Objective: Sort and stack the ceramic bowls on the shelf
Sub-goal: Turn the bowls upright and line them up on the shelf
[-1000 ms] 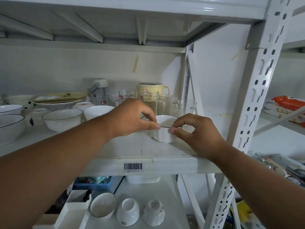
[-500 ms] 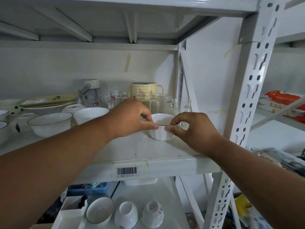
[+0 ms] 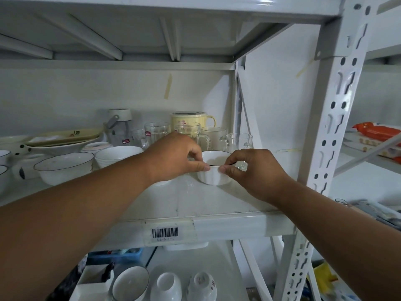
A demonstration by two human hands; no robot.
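Since 1 second ago your 2 hands have barely shifted on the small fluted bowl [image 3: 213,172], and your thumbs have closed in until they nearly meet on its front wall. Nearest you, your left hand [image 3: 173,156] curls over the bowl's left side, thumb pressed to the wall just under the dark rim and fingers hooked over the far edge. Your right hand [image 3: 252,170] mirrors it, thumb on the front wall and fingers wrapped round the right rim, so both hands are closed in a pinch on this 1 bowl. It sits at the right end of the shelf [image 3: 217,205], and I cannot tell whether its base touches the board or hangs just above it. You look to be in the placing or squaring-up step for this piece. Next comes a choice: its matching dark-rimmed bowl [image 3: 65,168] and the plain white bowl [image 3: 118,155] stand well to the left and are wider, so nesting would mean carrying it leftward low and level. Just behind the fluted bowl stand the glass mugs [image 3: 206,136] and a yellow lidded cup [image 3: 191,121], so keep your knuckles clear of them when you let go.
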